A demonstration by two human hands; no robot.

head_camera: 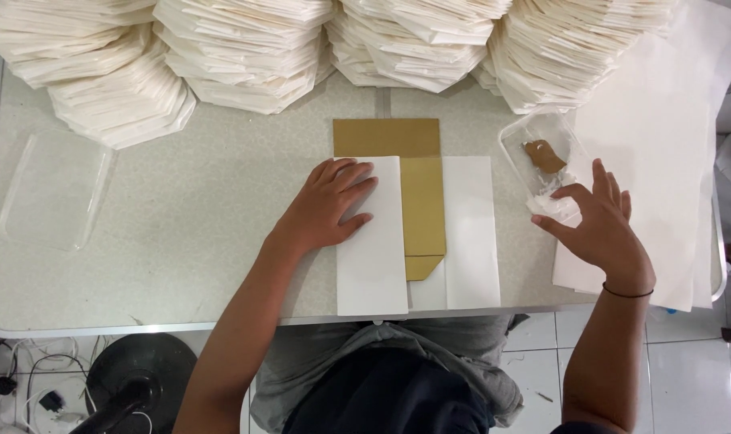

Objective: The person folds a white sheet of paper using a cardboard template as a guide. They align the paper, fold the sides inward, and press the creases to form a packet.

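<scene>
The left hand (327,205) lies flat, palm down and fingers spread, on the folded-over left flap of a white paper sheet (373,257) — it presses and grips nothing. The flap's long axis runs from the near edge of the table (181,241) toward the far edge, and the hand sits on the flap's far end, coming in from the left. Just to the right of the fingers a gold card template (420,193) shows, long the same way, its far end sticking out past the sheet toward the far edge; beyond it the sheet's right part still lies flat and uncovered.

The right hand (598,221) is well apart, near the table's right edge — loose, fingers curled open, with the fingertips at the near end of a clear plastic tray (534,141) that holds a brown dab and some white paste. Whether the fingertips touch the paste I cannot tell. Loose white sheets (663,161) lie under that hand, and stacks of folded white paper (245,56) line the far edge
</scene>
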